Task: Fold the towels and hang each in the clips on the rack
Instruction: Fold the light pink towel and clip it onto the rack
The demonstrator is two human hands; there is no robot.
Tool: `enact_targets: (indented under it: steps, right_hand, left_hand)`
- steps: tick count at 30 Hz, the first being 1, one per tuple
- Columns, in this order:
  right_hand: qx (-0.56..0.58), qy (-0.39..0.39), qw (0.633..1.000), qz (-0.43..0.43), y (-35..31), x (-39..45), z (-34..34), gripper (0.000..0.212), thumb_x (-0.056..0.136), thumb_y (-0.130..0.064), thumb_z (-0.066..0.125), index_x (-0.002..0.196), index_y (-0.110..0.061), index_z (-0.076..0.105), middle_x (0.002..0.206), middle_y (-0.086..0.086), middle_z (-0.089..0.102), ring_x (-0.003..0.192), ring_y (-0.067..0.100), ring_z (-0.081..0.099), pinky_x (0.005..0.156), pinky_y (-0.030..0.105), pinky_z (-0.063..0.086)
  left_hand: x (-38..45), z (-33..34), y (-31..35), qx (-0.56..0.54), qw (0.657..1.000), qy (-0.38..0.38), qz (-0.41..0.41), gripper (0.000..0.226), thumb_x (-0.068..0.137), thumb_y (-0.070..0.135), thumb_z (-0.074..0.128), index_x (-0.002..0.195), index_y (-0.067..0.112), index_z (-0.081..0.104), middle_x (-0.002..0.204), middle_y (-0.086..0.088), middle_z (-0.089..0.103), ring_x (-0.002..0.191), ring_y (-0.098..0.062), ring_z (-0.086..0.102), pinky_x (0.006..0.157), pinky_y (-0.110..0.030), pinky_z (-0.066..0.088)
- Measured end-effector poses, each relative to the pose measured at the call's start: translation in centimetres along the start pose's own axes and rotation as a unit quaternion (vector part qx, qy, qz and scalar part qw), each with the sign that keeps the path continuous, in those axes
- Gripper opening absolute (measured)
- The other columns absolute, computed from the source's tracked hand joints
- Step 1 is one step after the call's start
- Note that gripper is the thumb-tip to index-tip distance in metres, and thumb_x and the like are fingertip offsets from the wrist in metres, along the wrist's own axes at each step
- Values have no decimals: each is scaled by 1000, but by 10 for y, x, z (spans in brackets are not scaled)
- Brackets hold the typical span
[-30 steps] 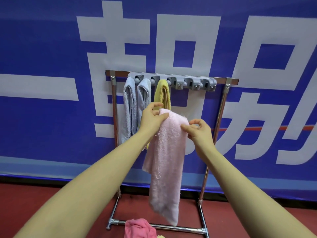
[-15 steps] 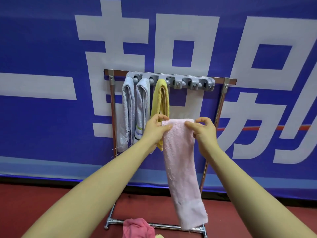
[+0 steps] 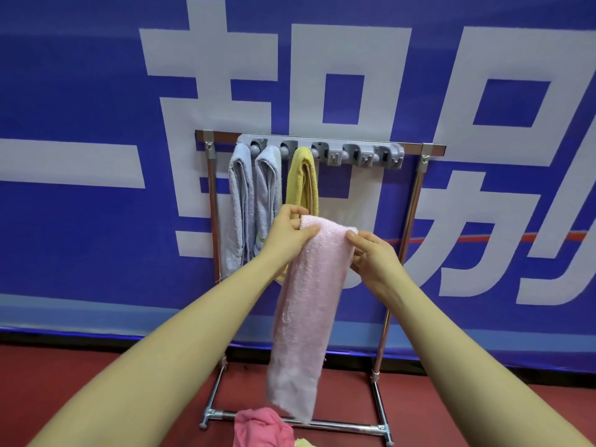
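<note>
A pale pink towel (image 3: 306,304) hangs as a long folded strip in front of the rack (image 3: 416,201). My left hand (image 3: 288,235) pinches its top left corner and my right hand (image 3: 371,256) pinches its top right edge. On the rack's grey clip strip (image 3: 364,150), two grey towels (image 3: 240,208) (image 3: 267,195) and a yellow towel (image 3: 303,179) hang folded in the left clips. The clips to the right of the yellow towel hold nothing.
A darker pink towel (image 3: 261,429) lies bunched on the red floor by the rack's bottom bar (image 3: 342,425), with a bit of yellow-green cloth beside it. A blue banner with large white characters covers the wall behind.
The pink towel went from a loose bunch to a flat strip held at both top corners. Its lower end has swung left, and both hands sit slightly lower and closer to me.
</note>
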State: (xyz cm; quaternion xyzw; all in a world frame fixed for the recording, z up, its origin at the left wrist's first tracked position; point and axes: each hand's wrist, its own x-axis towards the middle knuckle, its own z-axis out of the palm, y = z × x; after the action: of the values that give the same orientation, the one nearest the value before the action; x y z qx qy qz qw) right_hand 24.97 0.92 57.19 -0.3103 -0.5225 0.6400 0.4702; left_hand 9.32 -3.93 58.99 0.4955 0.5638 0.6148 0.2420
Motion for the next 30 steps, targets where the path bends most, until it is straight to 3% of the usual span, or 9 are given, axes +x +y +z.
enact_targets:
  steps: [2,6,10,13,15,19,23,26,30]
  right_hand:
    - [7,-16,1000,1,-2,0,4,11,92,-14,59,98,-7,65,87,4,68,78,17,61,77,30,50]
    - [-12,-4,1000,-14,-8,0,7,11,88,-10,63,97,-6,69,85,3,70,74,15,63,70,27,50]
    - [-37,22,999,-33,-10,1,8,8,85,-8,66,93,-7,71,89,6,70,81,19,63,70,28,49]
    - [-44,40,997,-49,-8,0,8,12,85,-7,67,96,-7,70,90,4,70,84,15,64,66,21,51]
    - [-43,53,996,-55,-7,0,6,14,84,-6,68,97,-7,71,89,2,71,84,13,64,64,17,49]
    - [-95,71,991,-65,-6,1,0,15,82,-7,71,96,-9,73,88,0,70,83,12,62,67,19,47]
    - [-166,74,978,-106,-5,-1,-5,13,84,-12,70,97,-13,72,92,1,72,93,16,66,85,33,53]
    - [-184,69,973,-120,-5,-2,-5,17,85,-15,69,102,-15,71,95,2,72,96,17,67,89,38,54]
    - [-163,26,980,-114,-9,-5,-4,35,83,-11,69,117,-17,66,102,2,71,99,14,66,85,27,54]
  left_hand:
    - [1,-5,1,23,1000,3,-9,36,84,16,67,110,16,43,102,-5,63,92,-19,61,80,-32,51]
    - [3,-12,-2,29,999,-3,-20,39,84,18,69,112,9,44,102,-7,63,91,-16,59,70,-21,48]
    - [0,-7,-7,18,999,23,-31,34,83,17,69,110,7,50,97,-7,62,91,-18,59,70,-23,48]
    - [-4,1,-9,-29,998,15,-54,27,85,14,67,105,11,48,88,-5,61,79,-17,59,57,-23,48]
    - [-7,3,-11,-56,994,-26,-85,35,85,15,67,111,16,43,90,-5,62,72,-13,60,48,-22,48]
    - [-9,6,-13,-78,991,-51,-95,58,81,2,69,125,21,38,99,-10,65,76,-16,64,59,-29,53]
    - [-4,11,-11,38,999,0,-25,35,81,8,69,109,13,50,101,-14,64,81,-18,61,68,-29,51]
    - [-2,12,-9,59,998,4,3,25,83,8,65,106,10,56,102,-11,64,86,-16,61,70,-22,49]
    - [-1,9,-4,33,999,-12,16,21,86,8,60,106,15,58,100,-10,68,90,-20,65,76,-30,53]
